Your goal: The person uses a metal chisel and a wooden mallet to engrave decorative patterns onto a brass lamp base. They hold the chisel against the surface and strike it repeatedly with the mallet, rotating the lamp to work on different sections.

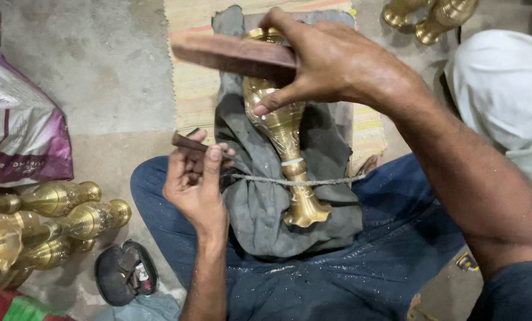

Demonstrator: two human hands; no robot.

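Brass vase [284, 134] at frame centre, lying on grey cloth [260, 208] across denim lap; long axis near vertical in frame, flared foot toward lower edge, mouth toward top. Slender, engraved, glossy; thin cord [331, 181] lashed across narrow stem. Right hand [331, 59] at upper centre, closed around flat reddish wooden block [233, 54] held crosswise over vase mouth. Left hand [194, 178] at centre left, fingers curled round short dark tool [186, 141]. More brass vases [70, 220] heaped at lower left beside purple plastic bag [16, 131].
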